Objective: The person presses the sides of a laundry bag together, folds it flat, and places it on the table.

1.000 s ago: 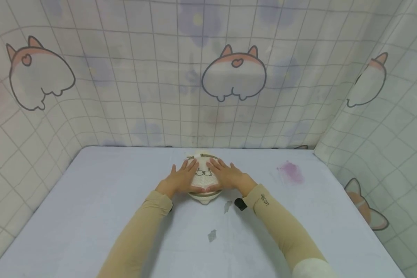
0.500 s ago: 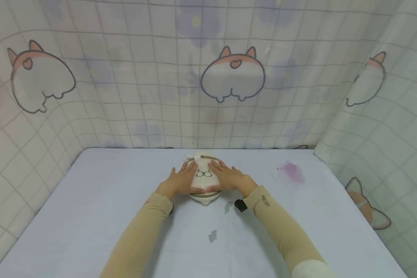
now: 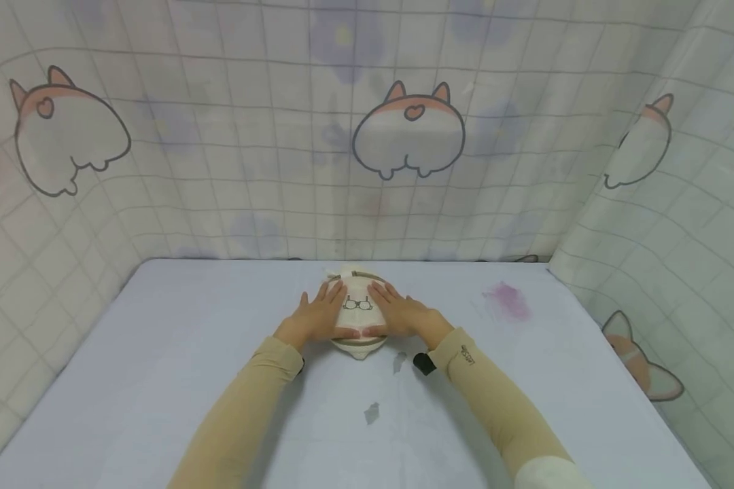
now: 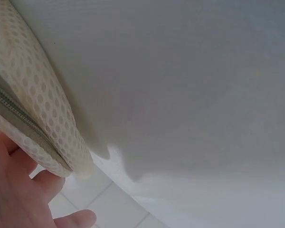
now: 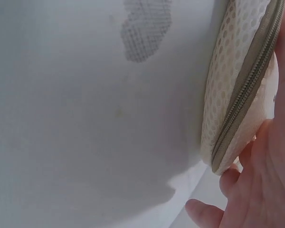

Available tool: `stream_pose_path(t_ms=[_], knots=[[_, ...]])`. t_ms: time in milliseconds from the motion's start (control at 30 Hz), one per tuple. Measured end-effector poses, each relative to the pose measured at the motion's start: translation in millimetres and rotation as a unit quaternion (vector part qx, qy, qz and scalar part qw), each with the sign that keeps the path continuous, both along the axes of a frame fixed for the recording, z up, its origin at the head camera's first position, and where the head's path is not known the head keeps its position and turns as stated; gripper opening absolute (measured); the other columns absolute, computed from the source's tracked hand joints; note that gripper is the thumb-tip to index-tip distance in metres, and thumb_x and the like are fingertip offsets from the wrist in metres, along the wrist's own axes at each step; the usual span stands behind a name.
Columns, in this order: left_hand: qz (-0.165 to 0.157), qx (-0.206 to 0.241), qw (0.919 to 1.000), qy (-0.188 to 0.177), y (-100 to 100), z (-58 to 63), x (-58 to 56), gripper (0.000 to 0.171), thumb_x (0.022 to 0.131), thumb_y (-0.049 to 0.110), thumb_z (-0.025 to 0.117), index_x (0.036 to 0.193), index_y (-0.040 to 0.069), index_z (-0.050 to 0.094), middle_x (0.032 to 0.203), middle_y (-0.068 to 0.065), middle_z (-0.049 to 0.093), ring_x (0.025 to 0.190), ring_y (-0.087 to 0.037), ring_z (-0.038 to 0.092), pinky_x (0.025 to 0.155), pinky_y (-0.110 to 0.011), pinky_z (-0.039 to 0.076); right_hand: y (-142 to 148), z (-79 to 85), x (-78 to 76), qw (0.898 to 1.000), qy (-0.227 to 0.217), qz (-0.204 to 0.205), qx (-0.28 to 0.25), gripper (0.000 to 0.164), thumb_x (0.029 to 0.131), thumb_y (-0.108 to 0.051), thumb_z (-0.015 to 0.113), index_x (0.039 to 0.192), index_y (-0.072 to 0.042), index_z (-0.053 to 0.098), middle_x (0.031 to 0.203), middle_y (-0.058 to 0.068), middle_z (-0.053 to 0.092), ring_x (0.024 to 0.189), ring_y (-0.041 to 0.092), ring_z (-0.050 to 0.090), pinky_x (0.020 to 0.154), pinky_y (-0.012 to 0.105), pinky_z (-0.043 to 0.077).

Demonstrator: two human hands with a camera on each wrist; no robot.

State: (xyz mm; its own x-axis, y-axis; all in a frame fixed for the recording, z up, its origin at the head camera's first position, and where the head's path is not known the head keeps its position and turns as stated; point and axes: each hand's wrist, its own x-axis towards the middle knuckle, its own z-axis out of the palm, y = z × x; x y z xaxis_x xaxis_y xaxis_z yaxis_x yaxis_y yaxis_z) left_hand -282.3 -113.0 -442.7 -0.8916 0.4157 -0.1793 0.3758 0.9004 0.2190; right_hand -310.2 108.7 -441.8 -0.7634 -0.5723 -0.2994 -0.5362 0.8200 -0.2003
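A round cream mesh laundry bag (image 3: 359, 319) with a drawing of glasses on top lies near the far edge of the table. My left hand (image 3: 319, 317) rests on its left side with fingers spread and straight. On the right side of the bag lies my right hand (image 3: 404, 314), also flat, and the two thumbs nearly meet near its front. A closed zipper (image 4: 23, 114) runs round the bag's side in the left wrist view. The right wrist view shows the zipper (image 5: 249, 83) and the mesh wall (image 5: 218, 99) beside my fingers. The palms hide parts of the bag's top.
The white-covered table (image 3: 159, 380) has grey worn patches (image 3: 372, 413) in front of the bag and a pink stain (image 3: 510, 301) to the right. A curtain (image 3: 251, 149) with a grid and corgi drawings hangs behind and at both sides.
Both hands stay on the laundry bag in the same pose. Only the head view shifts slightly.
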Motion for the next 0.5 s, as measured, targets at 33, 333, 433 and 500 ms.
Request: stream_pose_path(t_ms=[33,333,433,500], knots=[[-0.001,0.001,1.0000,-0.001,0.7,-0.1,0.6,0.107,0.095,0.064,0.061,0.163,-0.001,0.011,0.170,-0.018,0.007,0.154,-0.044,0.005,0.114,-0.074,0.015,0.4,-0.6,0.3,1.000,-0.001,-0.001,0.001,0.102,0.098,-0.066,0.052,0.165,-0.011,-0.002,0.171,0.006,-0.006,0.156,0.030,-0.004,0.120,0.061,0.020],[0.000,-0.012,0.9999,0.003,0.4,-10.9,1.7,0.104,0.097,0.066,0.055,0.164,0.001,0.009,0.171,-0.016,0.004,0.155,-0.041,0.002,0.113,-0.075,0.015,2.2,-9.3,-2.0,1.000,-0.005,0.006,0.006,0.101,0.100,-0.067,0.048,0.164,-0.011,-0.007,0.171,0.007,-0.010,0.156,0.030,-0.009,0.121,0.060,0.017],[0.001,-0.017,0.9999,0.003,-0.1,-12.0,1.1,0.104,0.097,0.066,0.055,0.164,0.001,0.008,0.171,-0.016,0.003,0.155,-0.041,0.001,0.113,-0.075,0.014,2.1,-10.4,-2.7,1.000,-0.006,0.002,0.004,0.101,0.100,-0.066,0.047,0.164,-0.011,-0.008,0.171,0.006,-0.011,0.156,0.029,-0.010,0.121,0.060,0.016],[-0.001,-0.017,0.9999,0.002,0.2,-11.5,0.6,0.104,0.097,0.066,0.055,0.164,0.001,0.008,0.171,-0.016,0.002,0.155,-0.041,0.000,0.113,-0.076,0.014,2.3,-10.2,-2.4,1.000,-0.006,-0.001,0.003,0.101,0.100,-0.066,0.048,0.164,-0.011,-0.007,0.171,0.007,-0.010,0.156,0.029,-0.010,0.121,0.060,0.016]])
